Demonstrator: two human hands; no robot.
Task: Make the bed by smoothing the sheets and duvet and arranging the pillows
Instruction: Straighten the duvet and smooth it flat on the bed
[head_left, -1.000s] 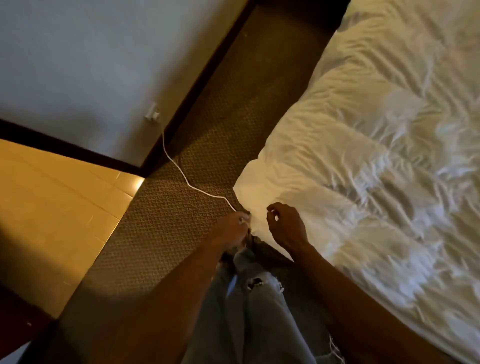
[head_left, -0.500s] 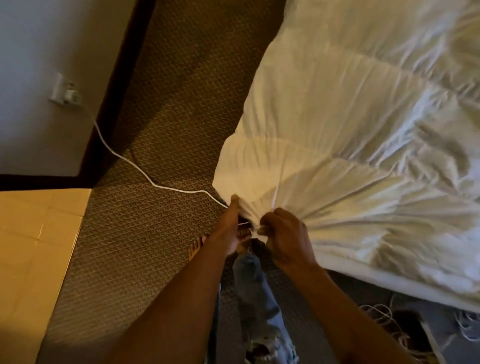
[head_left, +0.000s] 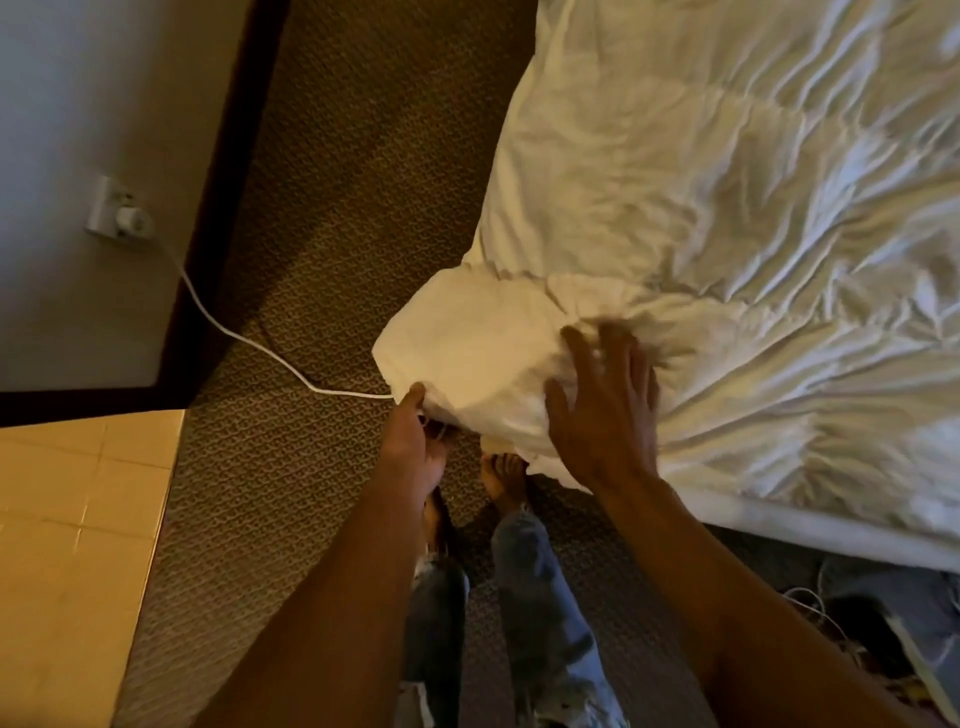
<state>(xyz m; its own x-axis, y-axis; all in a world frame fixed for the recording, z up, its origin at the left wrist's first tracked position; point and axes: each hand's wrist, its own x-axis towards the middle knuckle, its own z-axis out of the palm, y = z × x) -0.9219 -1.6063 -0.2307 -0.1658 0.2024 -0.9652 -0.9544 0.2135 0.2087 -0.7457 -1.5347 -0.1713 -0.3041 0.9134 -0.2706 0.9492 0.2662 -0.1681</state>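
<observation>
A white, wrinkled duvet (head_left: 727, 218) covers the bed and fills the right side of the head view. Its near corner (head_left: 467, 353) bulges out over the carpet. My left hand (head_left: 415, 447) grips the underside of that corner, thumb up against the fabric. My right hand (head_left: 602, 405) lies flat on top of the corner with fingers spread, slightly blurred. No pillows are in view.
A white cable (head_left: 244, 338) runs from a wall plug (head_left: 124, 218) across the patterned carpet (head_left: 322, 208) to the duvet corner. My bare feet (head_left: 504, 478) stand at the bed's corner. Tiled floor (head_left: 78, 545) lies left; clutter and cords (head_left: 857, 623) lie lower right.
My right hand has let go of the pinched corner and now lies spread on top of it. The corner has slackened and bunched up. My left hand stays at its edge.
</observation>
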